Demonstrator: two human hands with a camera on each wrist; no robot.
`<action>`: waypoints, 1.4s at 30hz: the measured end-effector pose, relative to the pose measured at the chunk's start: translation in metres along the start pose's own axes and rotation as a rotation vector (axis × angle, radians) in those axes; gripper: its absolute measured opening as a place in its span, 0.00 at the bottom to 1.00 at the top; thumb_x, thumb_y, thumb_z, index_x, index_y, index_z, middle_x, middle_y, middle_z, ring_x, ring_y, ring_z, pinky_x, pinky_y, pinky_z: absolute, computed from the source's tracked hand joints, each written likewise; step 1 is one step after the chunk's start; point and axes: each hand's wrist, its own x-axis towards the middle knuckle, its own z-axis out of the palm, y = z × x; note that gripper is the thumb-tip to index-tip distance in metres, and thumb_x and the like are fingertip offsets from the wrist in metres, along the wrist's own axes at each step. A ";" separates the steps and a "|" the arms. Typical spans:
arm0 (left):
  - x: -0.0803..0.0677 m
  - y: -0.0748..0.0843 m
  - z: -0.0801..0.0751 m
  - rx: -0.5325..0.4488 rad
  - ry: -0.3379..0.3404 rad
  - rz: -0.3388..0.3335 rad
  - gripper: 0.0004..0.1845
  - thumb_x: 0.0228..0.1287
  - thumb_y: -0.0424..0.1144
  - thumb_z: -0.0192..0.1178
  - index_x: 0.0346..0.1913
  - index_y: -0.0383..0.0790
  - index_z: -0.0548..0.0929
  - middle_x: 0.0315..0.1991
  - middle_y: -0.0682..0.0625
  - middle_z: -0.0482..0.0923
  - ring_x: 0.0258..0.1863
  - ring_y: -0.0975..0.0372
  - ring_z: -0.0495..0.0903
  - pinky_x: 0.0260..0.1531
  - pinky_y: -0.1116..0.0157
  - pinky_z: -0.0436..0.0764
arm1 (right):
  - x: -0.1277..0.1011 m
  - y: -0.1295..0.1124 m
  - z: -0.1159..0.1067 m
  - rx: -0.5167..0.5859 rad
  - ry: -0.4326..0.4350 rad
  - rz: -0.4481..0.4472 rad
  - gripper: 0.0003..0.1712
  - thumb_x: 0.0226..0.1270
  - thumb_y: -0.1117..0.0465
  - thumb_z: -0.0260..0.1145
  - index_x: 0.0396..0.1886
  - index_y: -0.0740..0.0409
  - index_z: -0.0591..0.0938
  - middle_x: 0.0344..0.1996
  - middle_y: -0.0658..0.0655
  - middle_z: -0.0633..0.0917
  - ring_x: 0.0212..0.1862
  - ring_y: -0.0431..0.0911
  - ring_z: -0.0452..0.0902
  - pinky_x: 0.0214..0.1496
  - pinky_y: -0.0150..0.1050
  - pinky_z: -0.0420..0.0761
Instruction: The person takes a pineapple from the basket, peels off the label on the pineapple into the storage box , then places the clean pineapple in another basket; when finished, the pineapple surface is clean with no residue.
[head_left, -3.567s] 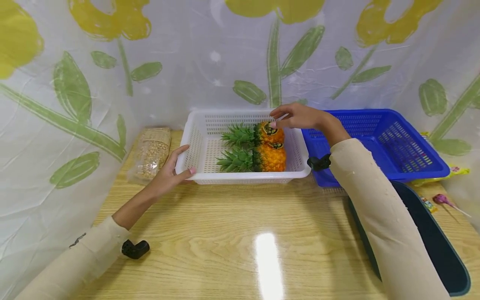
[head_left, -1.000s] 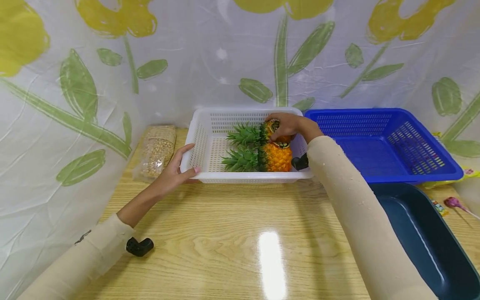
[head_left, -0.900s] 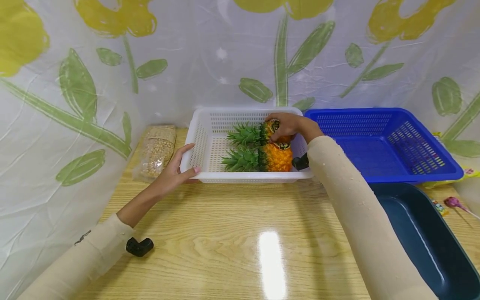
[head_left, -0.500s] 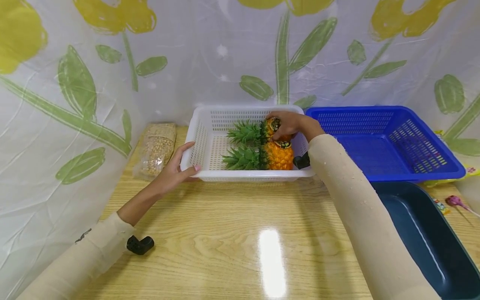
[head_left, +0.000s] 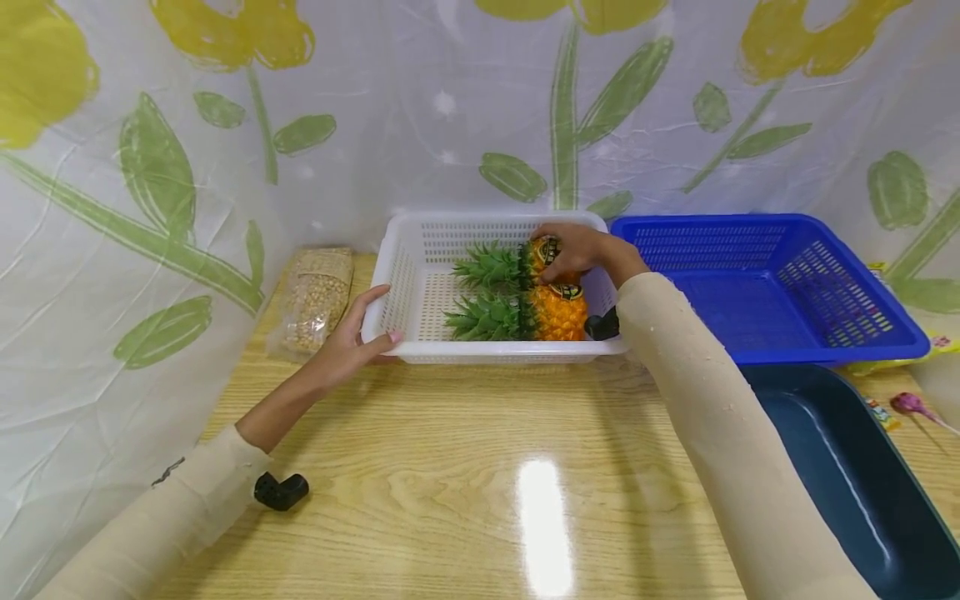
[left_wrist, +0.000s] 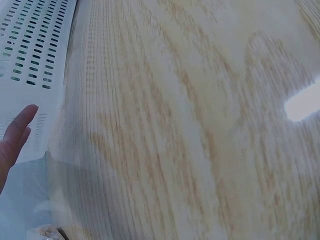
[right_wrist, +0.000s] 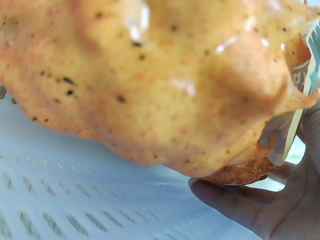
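Observation:
Two pineapples lie side by side in a white slotted basket [head_left: 502, 349], leafy crowns toward the left. My left hand [head_left: 341, 354] holds the basket's front left corner, thumb over the rim and fingers along the side. In the left wrist view, part of that hand [left_wrist: 14, 136] shows against the white wall. My right hand [head_left: 579, 247] reaches inside and grips the rear pineapple [head_left: 542, 258] around its labelled orange body. The front pineapple [head_left: 558, 317] sits just below that hand. Bumpy orange fruit [right_wrist: 165, 90] fills the right wrist view, with my fingers under its edge.
Right of the white basket stands a blue basket [head_left: 742, 357]. A dark green tub [head_left: 817, 467] is in front of it. Candy wrappers and a lollipop [head_left: 907, 404] lie at far right. A bag of pale beans or grains [head_left: 315, 300] lies at left.
From 3.6 s ago, my right hand has come down from above the basket and taken hold of the rear pineapple. The left hand stays at the corner. Over the last second, hardly anything moves.

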 end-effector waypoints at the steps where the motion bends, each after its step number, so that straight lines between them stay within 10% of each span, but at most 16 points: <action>1: 0.000 0.000 0.000 0.006 0.002 -0.002 0.43 0.75 0.41 0.58 0.81 0.52 0.42 0.80 0.44 0.35 0.64 0.36 0.71 0.54 0.41 0.80 | 0.000 0.000 0.000 0.002 0.005 -0.003 0.46 0.65 0.54 0.72 0.78 0.51 0.61 0.78 0.64 0.56 0.70 0.61 0.63 0.66 0.58 0.71; 42: 0.001 0.000 -0.003 -0.004 -0.019 -0.004 0.42 0.75 0.41 0.57 0.81 0.54 0.42 0.77 0.37 0.44 0.65 0.36 0.71 0.55 0.42 0.80 | -0.017 -0.019 -0.026 -0.063 0.073 -0.048 0.49 0.63 0.47 0.73 0.78 0.49 0.59 0.79 0.65 0.55 0.76 0.66 0.54 0.70 0.64 0.65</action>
